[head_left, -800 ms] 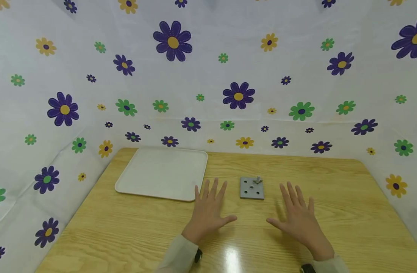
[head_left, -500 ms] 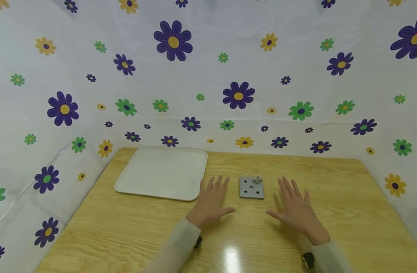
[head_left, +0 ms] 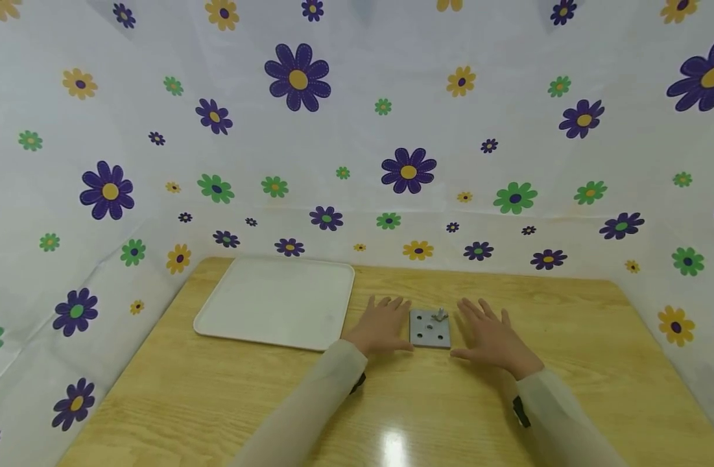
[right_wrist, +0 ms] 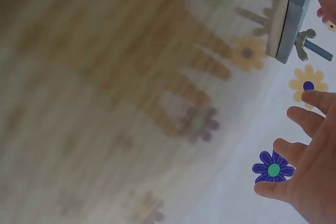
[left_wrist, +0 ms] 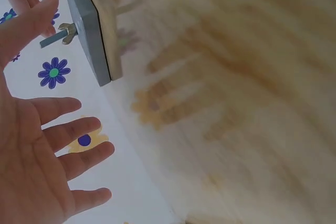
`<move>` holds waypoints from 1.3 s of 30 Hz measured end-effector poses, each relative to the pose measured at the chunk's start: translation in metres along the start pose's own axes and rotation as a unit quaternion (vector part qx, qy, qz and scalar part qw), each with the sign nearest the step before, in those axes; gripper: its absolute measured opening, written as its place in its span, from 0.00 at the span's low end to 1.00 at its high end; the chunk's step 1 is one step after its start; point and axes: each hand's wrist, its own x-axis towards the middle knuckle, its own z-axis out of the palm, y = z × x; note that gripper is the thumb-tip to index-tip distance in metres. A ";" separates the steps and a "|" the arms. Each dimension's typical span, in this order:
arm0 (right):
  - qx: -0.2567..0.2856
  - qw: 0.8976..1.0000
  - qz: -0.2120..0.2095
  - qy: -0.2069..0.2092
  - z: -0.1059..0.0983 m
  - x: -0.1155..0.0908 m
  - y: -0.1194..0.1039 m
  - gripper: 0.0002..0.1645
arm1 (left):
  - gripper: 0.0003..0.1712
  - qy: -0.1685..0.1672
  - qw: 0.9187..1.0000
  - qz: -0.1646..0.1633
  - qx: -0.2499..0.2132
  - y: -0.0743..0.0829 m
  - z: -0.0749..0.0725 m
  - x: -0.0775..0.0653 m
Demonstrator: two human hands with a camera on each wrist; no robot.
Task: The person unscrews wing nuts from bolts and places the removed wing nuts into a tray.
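Observation:
A square grey metal plate (head_left: pixel 429 337) with several holes lies on the table. From its far right corner rises a threaded bolt (right_wrist: pixel 318 51) carrying a wing nut (head_left: pixel 440 316); both wrist views show them up close. My left hand (head_left: pixel 380 328) hovers just left of the plate, fingers spread and thumb toward its near edge. On the right side, my right hand (head_left: pixel 493 340) is held the same way, slightly apart from the plate. Neither hand holds anything. In the left wrist view the left palm (left_wrist: pixel 26 156) shows, its fingers extended.
A white tray (head_left: pixel 277 303) lies at the back left of the wooden table (head_left: pixel 216 402), close to my left hand. A white flowered cloth (head_left: pixel 345 130) hangs behind the table and along both sides.
Both hands have moved forward and inward, from wide apart to close on either side of the plate. The plate, wing nut and tray have stayed in place.

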 end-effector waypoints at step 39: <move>0.049 0.997 -0.041 -0.051 0.009 0.036 -0.002 0.48 | 0.47 -0.027 0.998 0.047 -0.022 0.014 -0.002 0.031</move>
